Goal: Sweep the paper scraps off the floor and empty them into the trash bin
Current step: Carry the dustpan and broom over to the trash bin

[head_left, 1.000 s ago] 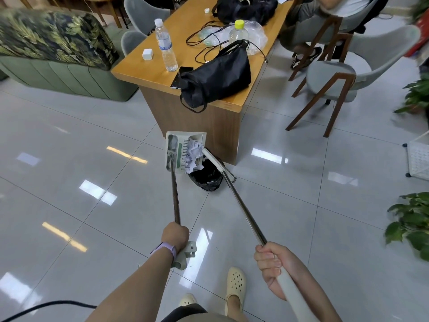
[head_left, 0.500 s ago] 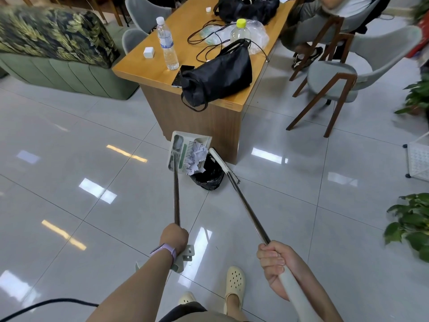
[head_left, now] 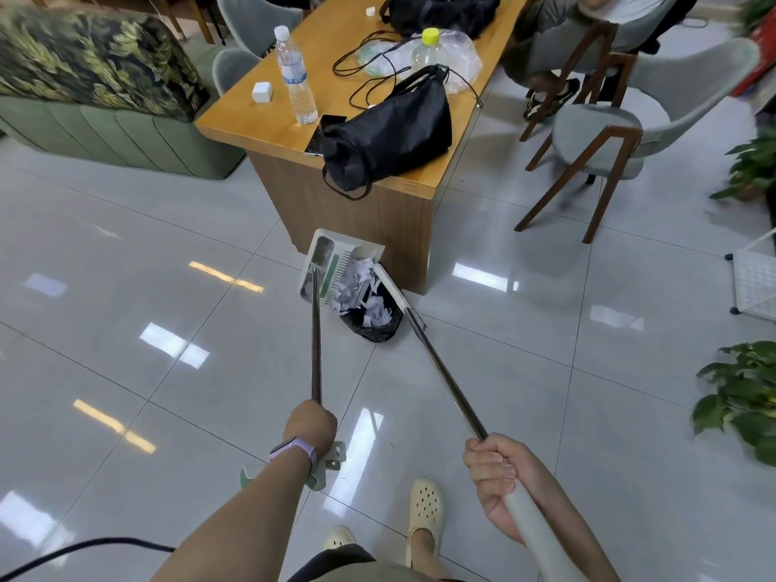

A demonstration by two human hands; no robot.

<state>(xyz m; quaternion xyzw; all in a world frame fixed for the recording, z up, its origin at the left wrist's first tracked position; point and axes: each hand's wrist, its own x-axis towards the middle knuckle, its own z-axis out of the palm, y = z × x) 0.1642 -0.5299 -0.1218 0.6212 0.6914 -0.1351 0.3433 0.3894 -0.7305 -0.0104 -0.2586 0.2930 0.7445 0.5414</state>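
We hold the dustpan (head_left: 336, 268) tipped over the trash bin (head_left: 371, 317), left hand (head_left: 310, 426) wrapped round its long handle, right hand (head_left: 499, 476) clasping the broom (head_left: 436, 371). Paper scraps (head_left: 357, 283) hang at the bin's rim, some already inside; both shafts run straight out from us toward it.

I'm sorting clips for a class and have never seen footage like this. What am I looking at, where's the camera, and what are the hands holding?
The camera sits on a person's head, looking down at their own arms. The left hand grips the long handle of a dustpan, tipped over a black-lined trash bin. The right hand grips a broom whose head rests at the bin's rim. Paper scraps are sliding from the pan into the bin. Behind stands a wooden table.
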